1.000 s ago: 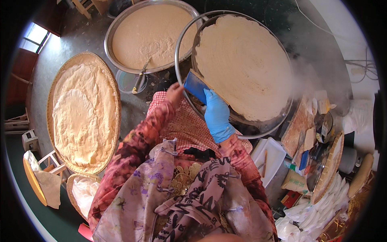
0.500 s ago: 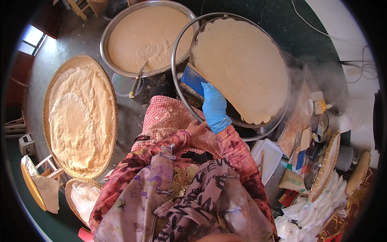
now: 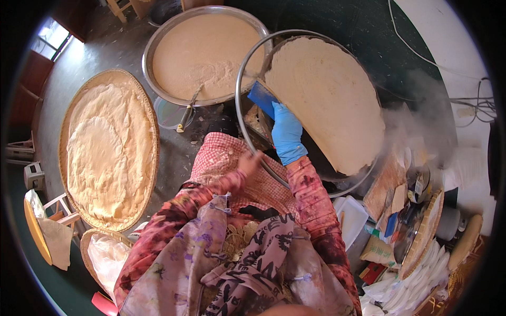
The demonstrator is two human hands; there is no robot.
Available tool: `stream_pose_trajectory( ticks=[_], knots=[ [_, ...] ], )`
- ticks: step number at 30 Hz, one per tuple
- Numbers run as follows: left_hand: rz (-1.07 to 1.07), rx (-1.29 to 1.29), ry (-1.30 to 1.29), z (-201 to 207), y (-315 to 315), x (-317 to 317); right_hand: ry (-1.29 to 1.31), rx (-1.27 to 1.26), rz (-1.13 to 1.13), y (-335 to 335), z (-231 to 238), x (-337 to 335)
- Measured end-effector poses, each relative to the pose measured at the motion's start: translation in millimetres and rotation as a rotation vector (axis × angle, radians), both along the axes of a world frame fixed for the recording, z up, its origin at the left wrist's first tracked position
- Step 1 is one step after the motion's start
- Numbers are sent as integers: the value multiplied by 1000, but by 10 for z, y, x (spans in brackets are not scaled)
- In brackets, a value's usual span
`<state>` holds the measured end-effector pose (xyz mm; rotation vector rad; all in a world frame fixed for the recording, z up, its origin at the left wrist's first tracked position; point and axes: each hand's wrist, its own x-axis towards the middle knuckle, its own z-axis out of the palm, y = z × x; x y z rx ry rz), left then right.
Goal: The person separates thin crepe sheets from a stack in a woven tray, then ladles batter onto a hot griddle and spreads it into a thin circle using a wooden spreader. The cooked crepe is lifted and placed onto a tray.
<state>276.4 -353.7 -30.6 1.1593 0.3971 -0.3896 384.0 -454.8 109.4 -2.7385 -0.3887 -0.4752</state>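
My right hand [image 3: 288, 136], in a blue glove, is closed round a blue flat scraper [image 3: 262, 98]. The scraper's edge meets the left edge of a thin pale flatbread [image 3: 327, 100] spread over a round dark griddle [image 3: 320, 151]. That side of the flatbread runs nearly straight, with a bare dark strip beside it. A metal ring [image 3: 240, 95] circles the griddle. My bare left hand [image 3: 250, 164] is beside the ring's near-left part, over the red-checked cloth on my lap; motion smears its fingers, and I cannot tell whether it touches the ring.
A wide metal basin [image 3: 205, 52] of pale batter stands behind left, a knife-like tool [image 3: 188, 111] leaning at its rim. At left, an oval woven tray [image 3: 63, 158] holds stacked flatbreads. A white container [image 3: 352, 221] and clutter lie right. Steam [image 3: 421, 116] drifts beyond the griddle.
The whole view has shifted slightly, moving the scene rightward. My left hand has moved left, away from the gloved hand. My right hand still holds the scraper at the flatbread's edge.
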Motion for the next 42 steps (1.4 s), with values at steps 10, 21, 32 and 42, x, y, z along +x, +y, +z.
stream_pose_trajectory(
  ticks=[10,21,32,42],
  knots=[
    [251,130,-178,74,507,1133,-3,29,15,5,41,343],
    [-92,114,39,274,55,246,-70,34,-6,-13,-48,658],
    [-148,-192,303,40,-290,-434,-149,2,-137,-180,-126,907],
    [200,129,-46,269,303,700,20,-99,-358,-616,-58,1048]
  ],
)
